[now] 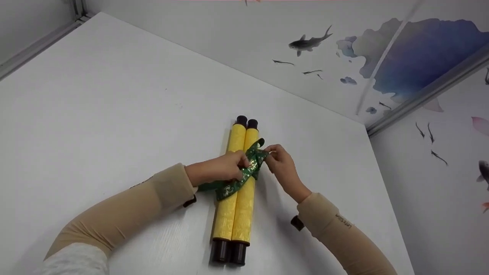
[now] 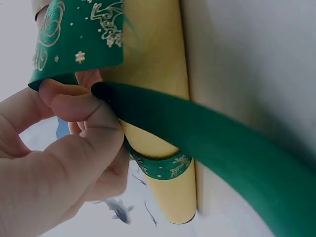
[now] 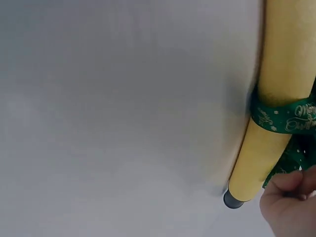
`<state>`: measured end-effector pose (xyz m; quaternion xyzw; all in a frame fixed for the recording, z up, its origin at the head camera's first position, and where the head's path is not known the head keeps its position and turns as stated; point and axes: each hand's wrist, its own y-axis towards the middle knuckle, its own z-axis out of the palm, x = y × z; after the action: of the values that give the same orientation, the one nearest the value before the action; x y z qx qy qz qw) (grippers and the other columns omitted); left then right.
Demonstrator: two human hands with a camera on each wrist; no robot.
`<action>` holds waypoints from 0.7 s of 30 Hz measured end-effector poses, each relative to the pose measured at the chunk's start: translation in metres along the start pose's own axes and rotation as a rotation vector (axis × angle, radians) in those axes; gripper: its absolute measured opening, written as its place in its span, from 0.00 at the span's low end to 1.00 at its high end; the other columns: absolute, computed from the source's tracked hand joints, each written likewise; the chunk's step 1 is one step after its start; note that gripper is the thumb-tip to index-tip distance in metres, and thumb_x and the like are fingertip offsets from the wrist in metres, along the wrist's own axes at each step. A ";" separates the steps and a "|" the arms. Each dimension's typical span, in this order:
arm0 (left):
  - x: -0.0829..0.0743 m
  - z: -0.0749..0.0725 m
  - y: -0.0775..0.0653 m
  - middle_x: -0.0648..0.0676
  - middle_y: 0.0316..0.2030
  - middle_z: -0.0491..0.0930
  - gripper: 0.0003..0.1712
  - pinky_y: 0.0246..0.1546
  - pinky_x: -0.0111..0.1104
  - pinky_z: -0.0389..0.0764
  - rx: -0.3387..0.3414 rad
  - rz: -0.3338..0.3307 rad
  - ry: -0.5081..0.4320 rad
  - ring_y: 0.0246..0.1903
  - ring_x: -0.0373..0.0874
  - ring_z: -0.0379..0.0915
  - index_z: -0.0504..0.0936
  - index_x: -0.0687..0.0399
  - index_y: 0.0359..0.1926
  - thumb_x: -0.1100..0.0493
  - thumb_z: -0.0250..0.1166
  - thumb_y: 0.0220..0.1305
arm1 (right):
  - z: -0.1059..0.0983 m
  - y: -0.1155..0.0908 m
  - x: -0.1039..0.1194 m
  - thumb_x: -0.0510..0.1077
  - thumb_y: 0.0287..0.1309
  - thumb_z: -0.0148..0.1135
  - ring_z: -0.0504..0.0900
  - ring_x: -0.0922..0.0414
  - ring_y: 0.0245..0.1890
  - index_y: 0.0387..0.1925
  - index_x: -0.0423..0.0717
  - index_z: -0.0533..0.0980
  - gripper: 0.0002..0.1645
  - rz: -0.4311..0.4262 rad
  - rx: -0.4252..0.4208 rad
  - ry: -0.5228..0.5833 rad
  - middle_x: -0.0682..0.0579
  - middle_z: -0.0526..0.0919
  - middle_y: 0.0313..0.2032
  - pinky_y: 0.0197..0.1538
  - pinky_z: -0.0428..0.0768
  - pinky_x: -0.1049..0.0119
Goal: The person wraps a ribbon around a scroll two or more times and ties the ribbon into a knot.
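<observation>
A yellow scroll rolled up from both ends (image 1: pixel 225 225), with dark end knobs, lies on the white table. Around its middle goes a green ribbon (image 1: pixel 229 191) with pale metallic lettering and stars. My left hand (image 1: pixel 221 168) reaches over the scroll and pinches the ribbon between thumb and fingers. In the left wrist view, one plain green length of ribbon (image 2: pixel 212 133) runs from those fingers across the roll. On the right side, my right hand (image 1: pixel 282 168) pinches another part of the ribbon. In the right wrist view, the ribbon's band (image 3: pixel 276 118) wraps the roll above the right hand (image 3: pixel 291 207).
The white table (image 1: pixel 133 95) stretches out around the scroll. A white wall panel (image 1: pixel 214 30) with painted fish and a blue-purple blot rises behind it. Another panel stands at the right, joined by a grey corner post (image 1: pixel 424 91).
</observation>
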<state>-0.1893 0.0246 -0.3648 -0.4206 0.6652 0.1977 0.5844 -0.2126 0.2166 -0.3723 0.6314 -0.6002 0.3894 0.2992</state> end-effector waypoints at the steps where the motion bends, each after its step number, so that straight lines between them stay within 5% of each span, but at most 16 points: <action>1: 0.000 -0.001 0.000 0.56 0.38 0.66 0.17 0.26 0.28 0.68 -0.011 -0.008 -0.002 0.30 0.43 0.63 0.67 0.60 0.41 0.74 0.54 0.47 | 0.001 0.000 0.000 0.39 0.54 0.46 0.64 0.58 0.17 0.32 0.42 0.71 0.07 -0.009 -0.020 -0.043 0.52 0.67 0.16 0.23 0.64 0.67; 5: -0.001 -0.002 -0.001 0.56 0.40 0.64 0.17 0.27 0.28 0.68 -0.042 -0.045 0.017 0.33 0.44 0.62 0.67 0.59 0.41 0.73 0.56 0.47 | 0.003 -0.002 -0.001 0.42 0.56 0.45 0.67 0.56 0.20 0.24 0.39 0.73 0.13 0.017 -0.026 -0.032 0.50 0.69 0.17 0.26 0.68 0.64; 10: -0.003 -0.003 -0.006 0.57 0.39 0.66 0.16 0.25 0.28 0.68 -0.043 -0.027 0.061 0.28 0.43 0.63 0.69 0.61 0.41 0.73 0.56 0.48 | 0.001 -0.003 -0.001 0.41 0.56 0.47 0.72 0.54 0.36 0.37 0.41 0.76 0.12 0.040 0.065 0.261 0.46 0.75 0.35 0.43 0.71 0.59; 14: -0.006 0.000 -0.010 0.58 0.41 0.65 0.15 0.26 0.29 0.68 -0.048 -0.021 0.109 0.33 0.45 0.63 0.71 0.59 0.40 0.72 0.56 0.48 | -0.001 -0.004 0.002 0.36 0.55 0.47 0.69 0.55 0.31 0.40 0.37 0.70 0.11 0.067 0.107 0.442 0.47 0.72 0.36 0.39 0.68 0.61; 21: -0.008 0.000 -0.014 0.58 0.41 0.62 0.12 0.27 0.30 0.69 0.008 -0.060 0.165 0.33 0.46 0.63 0.70 0.56 0.37 0.68 0.58 0.50 | 0.004 -0.008 0.001 0.39 0.56 0.46 0.64 0.57 0.21 0.38 0.41 0.68 0.09 0.054 0.040 0.291 0.50 0.67 0.23 0.27 0.66 0.67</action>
<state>-0.1786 0.0190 -0.3542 -0.4530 0.6990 0.1423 0.5348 -0.2040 0.2137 -0.3726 0.5577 -0.5594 0.4966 0.3598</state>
